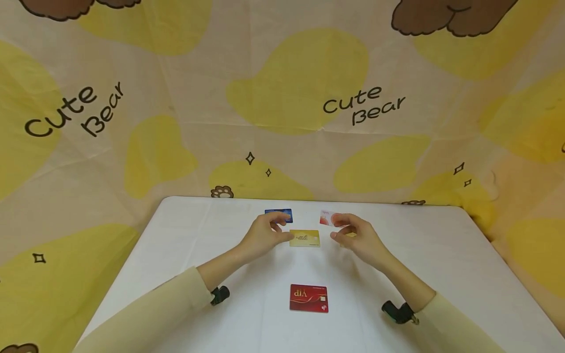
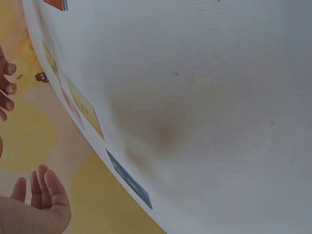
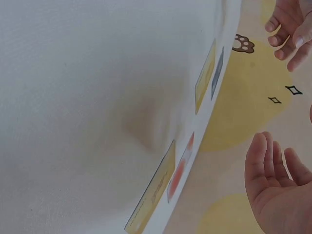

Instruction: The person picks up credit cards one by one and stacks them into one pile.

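Note:
Both hands are held above the table, holding nothing, fingers loosely bent. My left hand (image 1: 265,234) overlaps part of a blue card (image 1: 278,213) in the head view, its thumb tip at the left edge of a gold card (image 1: 304,238). My right hand (image 1: 363,239) partly covers a white card with red shapes (image 1: 327,218), and another gold card (image 1: 351,235) shows between its thumb and fingers. From the left wrist view, the left hand (image 2: 44,207) appears off the table surface, above the blue card (image 2: 129,180). The right hand (image 3: 279,183) likewise appears apart from the cards in its wrist view.
A red VIP card (image 1: 309,298) lies nearer the body, between the forearms. The white table (image 1: 176,215) ends at a far edge just behind the blue and white cards. A printed cloth (image 1: 282,88) hangs behind it. Dark straps with small black devices (image 1: 397,312) sit at the wrists.

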The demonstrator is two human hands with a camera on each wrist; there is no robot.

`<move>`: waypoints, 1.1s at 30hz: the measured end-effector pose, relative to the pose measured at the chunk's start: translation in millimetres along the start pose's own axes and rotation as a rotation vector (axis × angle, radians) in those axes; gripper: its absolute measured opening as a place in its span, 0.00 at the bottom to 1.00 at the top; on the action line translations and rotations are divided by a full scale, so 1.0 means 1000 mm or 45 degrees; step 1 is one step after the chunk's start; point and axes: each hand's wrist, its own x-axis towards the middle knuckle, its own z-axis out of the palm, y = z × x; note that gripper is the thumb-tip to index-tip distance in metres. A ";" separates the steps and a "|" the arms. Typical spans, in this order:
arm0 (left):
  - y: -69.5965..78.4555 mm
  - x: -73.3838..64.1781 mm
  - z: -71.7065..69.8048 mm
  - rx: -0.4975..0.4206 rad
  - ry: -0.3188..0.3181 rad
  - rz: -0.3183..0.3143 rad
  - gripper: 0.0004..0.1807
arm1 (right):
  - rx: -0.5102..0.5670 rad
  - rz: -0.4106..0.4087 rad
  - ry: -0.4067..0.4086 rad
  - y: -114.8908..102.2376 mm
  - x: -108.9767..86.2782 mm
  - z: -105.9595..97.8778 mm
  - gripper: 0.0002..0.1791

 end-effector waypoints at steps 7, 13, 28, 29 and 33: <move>-0.002 0.007 0.001 0.008 0.005 -0.022 0.29 | -0.006 0.037 0.015 0.004 0.008 0.002 0.29; -0.007 0.013 0.003 0.007 0.028 -0.058 0.30 | -0.056 0.074 0.004 0.007 0.018 0.005 0.32; -0.018 0.029 0.012 0.058 -0.050 -0.145 0.35 | -0.055 0.164 -0.092 0.016 0.033 0.009 0.39; -0.018 0.029 0.012 0.054 -0.057 -0.153 0.35 | -0.053 0.176 -0.101 0.017 0.034 0.010 0.39; -0.020 0.031 0.015 0.026 -0.076 -0.191 0.35 | -0.052 0.209 -0.132 0.019 0.037 0.015 0.39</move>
